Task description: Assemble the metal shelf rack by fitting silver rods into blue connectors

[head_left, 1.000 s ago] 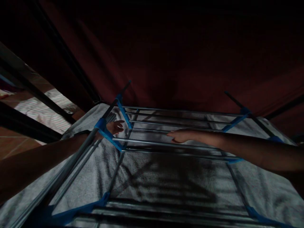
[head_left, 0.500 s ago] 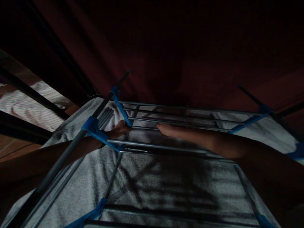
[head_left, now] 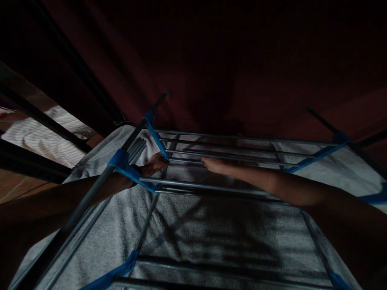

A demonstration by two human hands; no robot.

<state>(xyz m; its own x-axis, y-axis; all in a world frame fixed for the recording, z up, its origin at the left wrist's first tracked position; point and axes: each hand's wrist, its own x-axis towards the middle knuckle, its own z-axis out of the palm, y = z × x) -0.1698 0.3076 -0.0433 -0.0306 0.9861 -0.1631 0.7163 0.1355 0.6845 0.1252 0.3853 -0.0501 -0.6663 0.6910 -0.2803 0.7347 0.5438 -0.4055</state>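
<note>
In went my right hand (head_left: 213, 165), over the middle of the metal rack (head_left: 187, 184), fingers drawn narrow around a thin tube (head_left: 186, 160)! That tube ran leftward to the low end of the far blue bracket (head_left: 156, 137), and right there was my left hand (head_left: 155, 162), fingers bunched against the plastic; how firmly they gripped, I couldn't tell in that gloom. My left forearm passed under the slanting pole (head_left: 96, 191) and close by the near blue bracket (head_left: 128, 172), while my right forearm stretched across above the near bar. And the rack itself? Out in front of me, over a pale grey cloth (head_left: 117, 229) striped with shadows, its right-hand bracket (head_left: 317, 156) well apart from both hands. Just beside my left wrist lay a bundle of grey tubes (head_left: 137, 148). Beyond it all rose a dark red backdrop (head_left: 256, 80), with striped fabric (head_left: 48, 133) off to the left!
</note>
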